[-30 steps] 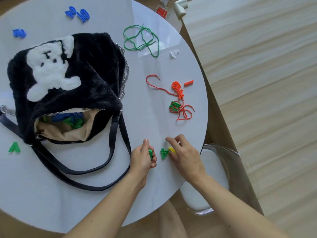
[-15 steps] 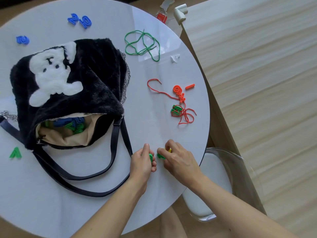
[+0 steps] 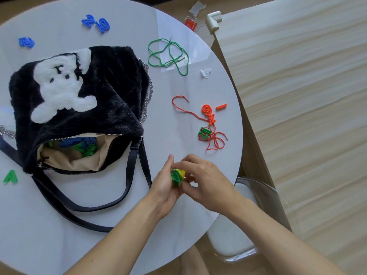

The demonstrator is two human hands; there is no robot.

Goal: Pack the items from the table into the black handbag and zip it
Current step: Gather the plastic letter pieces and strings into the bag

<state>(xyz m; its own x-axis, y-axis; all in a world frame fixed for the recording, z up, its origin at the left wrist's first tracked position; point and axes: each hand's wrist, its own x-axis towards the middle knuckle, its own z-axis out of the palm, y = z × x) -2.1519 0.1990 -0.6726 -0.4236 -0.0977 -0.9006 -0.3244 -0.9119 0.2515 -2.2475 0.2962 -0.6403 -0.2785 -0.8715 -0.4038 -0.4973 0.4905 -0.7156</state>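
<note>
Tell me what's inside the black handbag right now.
Through the black handbag's unzipped mouth, blue and green plastic pieces lie on the beige lining. Anything deeper under the furry flap is hidden.

Black fuzzy handbag (image 3: 111, 92) with a white bear patch (image 3: 59, 86), beige lining (image 3: 85, 161) and black straps (image 3: 127, 181), on a pale grey round table (image 3: 178, 80). Blue number pieces (image 3: 95, 23), a green cord (image 3: 168, 54), an orange-red cord (image 3: 214, 139), orange pieces (image 3: 208, 113), a green triangle piece (image 3: 10, 176). Green and yellow pieces (image 3: 177, 175) sit between the hands.
</note>
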